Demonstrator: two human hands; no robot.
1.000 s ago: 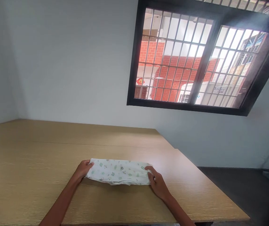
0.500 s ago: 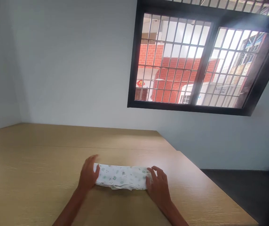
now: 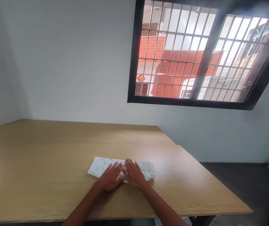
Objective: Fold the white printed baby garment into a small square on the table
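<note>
A folded white cloth (image 3: 99, 166) with small green printed motifs lies flat on the wooden table (image 3: 42, 175), in a long narrow strip. My left hand (image 3: 111, 177) presses down on its middle with fingers spread, and my right hand (image 3: 133, 173) rests beside it on the same cloth, palm down. The fingertips of both hands nearly meet. Part of the cloth is hidden under my hands, while both short ends show.
The light wooden table runs back to a white wall, and its right edge drops to a dark floor. A black-framed barred window (image 3: 195, 53) on the wall looks out on a red brick building.
Both hands have moved inward from the cloth's ends to its middle and lie flat on it. The cloth now looks flatter and sits slightly further back on the table.
</note>
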